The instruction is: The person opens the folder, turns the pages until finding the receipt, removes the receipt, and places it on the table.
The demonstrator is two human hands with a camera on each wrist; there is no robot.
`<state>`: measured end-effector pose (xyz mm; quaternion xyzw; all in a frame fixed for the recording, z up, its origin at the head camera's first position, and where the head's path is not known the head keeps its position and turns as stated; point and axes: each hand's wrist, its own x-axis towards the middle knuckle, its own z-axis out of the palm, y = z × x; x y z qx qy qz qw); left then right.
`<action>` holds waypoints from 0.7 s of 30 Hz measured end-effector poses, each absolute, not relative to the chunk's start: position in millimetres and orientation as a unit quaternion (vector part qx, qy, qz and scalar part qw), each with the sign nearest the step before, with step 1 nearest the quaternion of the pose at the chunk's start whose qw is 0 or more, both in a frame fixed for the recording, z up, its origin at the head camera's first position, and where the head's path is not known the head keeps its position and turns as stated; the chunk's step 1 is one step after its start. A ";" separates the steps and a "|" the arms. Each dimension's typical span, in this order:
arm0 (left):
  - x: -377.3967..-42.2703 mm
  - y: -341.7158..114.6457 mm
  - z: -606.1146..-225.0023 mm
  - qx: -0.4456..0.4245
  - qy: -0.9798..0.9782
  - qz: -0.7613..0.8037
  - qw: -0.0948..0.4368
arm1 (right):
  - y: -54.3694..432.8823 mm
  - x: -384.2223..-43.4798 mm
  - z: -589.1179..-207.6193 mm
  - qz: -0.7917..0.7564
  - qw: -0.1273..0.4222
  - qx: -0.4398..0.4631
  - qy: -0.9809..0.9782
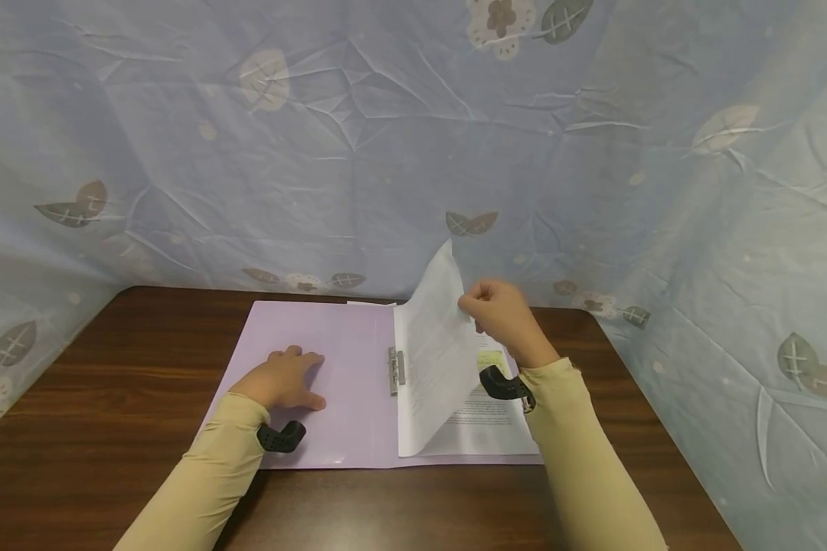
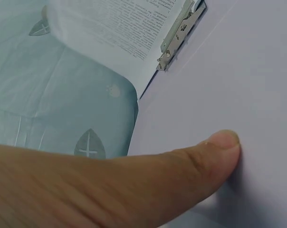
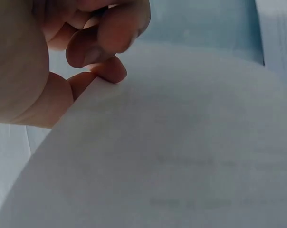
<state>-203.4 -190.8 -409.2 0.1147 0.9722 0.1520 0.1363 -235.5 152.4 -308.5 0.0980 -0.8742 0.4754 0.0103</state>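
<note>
A lilac folder lies spread flat on the table, its metal clip near the fold. My right hand pinches the edge of a white sheet that stands lifted and curved, its inner side still under the clip. In the right wrist view the sheet fills most of the frame, a corner between thumb and finger. Under it rest printed pages with a yellow-green patch. My left hand rests on the folder's left cover, fingers spread; its thumb shows in the left wrist view.
The dark wooden table runs around the folder on every side. A pale blue patterned cloth hangs behind the table and along both sides. Black wrist straps are on both arms, over pale yellow sleeves.
</note>
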 end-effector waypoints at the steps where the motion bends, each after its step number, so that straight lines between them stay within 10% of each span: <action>1: -203.3 -190.7 -409.2 0.115 0.972 0.153 0.136 | 146.7 -234.4 -306.6 0.469 0.021 0.103 -0.877; 21: -210.1 -203.9 -400.5 0.108 0.976 0.148 0.114 | 22.5 -217.3 -307.3 0.339 0.050 0.159 -0.926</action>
